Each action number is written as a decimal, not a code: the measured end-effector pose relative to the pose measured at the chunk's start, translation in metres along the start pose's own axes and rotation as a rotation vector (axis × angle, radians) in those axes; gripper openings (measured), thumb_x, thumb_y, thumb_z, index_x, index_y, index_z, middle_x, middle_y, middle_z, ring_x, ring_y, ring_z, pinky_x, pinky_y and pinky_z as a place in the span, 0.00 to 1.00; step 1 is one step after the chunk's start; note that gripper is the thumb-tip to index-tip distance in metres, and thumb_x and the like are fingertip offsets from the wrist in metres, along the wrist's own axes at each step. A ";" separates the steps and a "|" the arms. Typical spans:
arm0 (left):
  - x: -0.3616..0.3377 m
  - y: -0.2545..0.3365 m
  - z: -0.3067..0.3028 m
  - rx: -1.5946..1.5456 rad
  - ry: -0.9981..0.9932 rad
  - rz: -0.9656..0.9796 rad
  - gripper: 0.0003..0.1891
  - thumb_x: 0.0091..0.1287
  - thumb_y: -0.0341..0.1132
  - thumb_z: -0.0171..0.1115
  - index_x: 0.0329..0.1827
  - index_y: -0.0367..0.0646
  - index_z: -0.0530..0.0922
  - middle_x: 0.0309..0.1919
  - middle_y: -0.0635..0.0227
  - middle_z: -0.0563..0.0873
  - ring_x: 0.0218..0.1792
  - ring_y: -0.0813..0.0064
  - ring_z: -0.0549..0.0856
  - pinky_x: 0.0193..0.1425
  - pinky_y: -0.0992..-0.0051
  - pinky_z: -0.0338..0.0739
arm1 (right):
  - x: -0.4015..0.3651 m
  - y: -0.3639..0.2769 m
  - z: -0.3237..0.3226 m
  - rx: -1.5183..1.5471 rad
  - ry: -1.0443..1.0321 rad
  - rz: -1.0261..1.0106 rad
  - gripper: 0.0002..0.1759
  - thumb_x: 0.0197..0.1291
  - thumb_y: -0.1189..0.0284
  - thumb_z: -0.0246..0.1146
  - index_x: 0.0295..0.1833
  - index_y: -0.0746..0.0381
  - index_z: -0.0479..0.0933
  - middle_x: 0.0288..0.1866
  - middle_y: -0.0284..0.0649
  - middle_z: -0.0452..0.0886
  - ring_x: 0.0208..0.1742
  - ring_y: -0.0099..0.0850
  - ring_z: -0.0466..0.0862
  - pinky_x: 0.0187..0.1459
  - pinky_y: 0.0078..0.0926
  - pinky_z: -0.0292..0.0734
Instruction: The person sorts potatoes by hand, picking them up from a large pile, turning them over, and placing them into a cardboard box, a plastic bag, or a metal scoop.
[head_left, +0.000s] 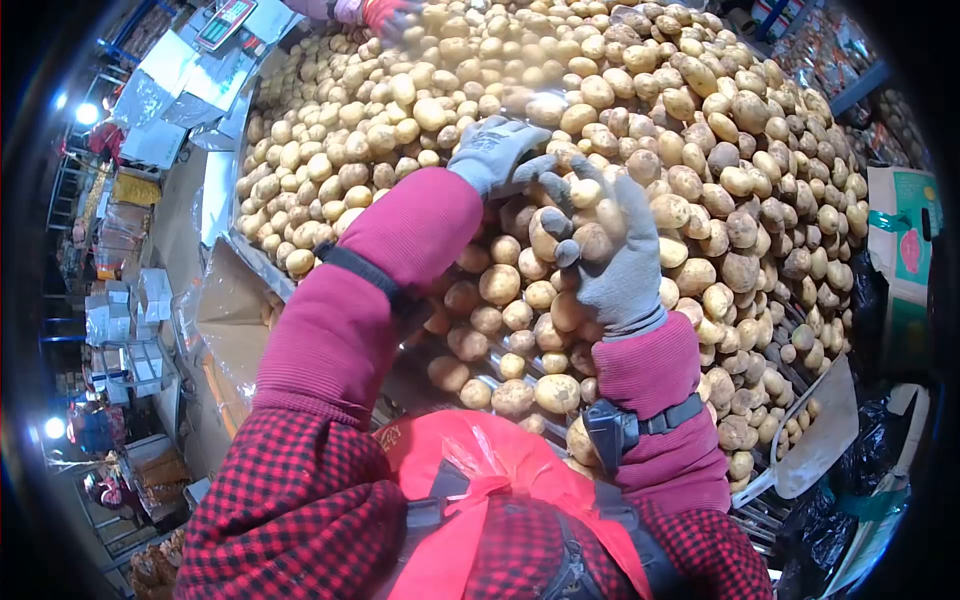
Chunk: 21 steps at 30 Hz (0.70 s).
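A large heap of potatoes (400,95) spreads in front of me. My left hand (495,155), in a grey work glove, reaches over the pile with its back up and its thumb apart from the fingers. No potato shows in its grasp. My right hand (622,245), gloved alike, curls its fingers around a potato (594,243), and another potato (546,235) lies against the fingertips. A paler potato just above is smeared by motion. Below both hands, looser potatoes (500,285) rest on metal bars (487,370).
Another person's red-gloved hand (388,16) is at the heap's far edge. A scale (226,22) stands at upper left among white boxes (153,143). On the right are a metal scoop (822,432), a green-and-white carton (908,265) and black plastic bags (868,450).
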<state>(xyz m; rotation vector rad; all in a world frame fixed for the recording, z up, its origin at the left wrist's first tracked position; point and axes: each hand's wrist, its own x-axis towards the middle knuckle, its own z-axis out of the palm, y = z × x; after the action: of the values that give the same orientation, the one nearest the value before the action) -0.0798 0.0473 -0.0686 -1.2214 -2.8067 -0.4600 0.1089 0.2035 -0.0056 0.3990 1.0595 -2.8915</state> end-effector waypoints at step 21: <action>0.036 -0.016 -0.022 0.395 -0.429 -0.137 0.33 0.72 0.54 0.63 0.81 0.63 0.71 0.70 0.55 0.80 0.68 0.51 0.82 0.72 0.50 0.74 | 0.005 0.023 -0.018 -0.122 -0.226 -0.113 0.49 0.63 0.97 0.59 0.86 0.47 0.61 0.84 0.48 0.67 0.73 0.49 0.82 0.53 0.27 0.91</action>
<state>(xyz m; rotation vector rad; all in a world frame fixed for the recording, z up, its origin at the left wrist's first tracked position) -0.1173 0.0560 -0.0460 -1.1523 -3.1180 0.3912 0.1107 0.1973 -0.0346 0.0057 1.2463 -2.8581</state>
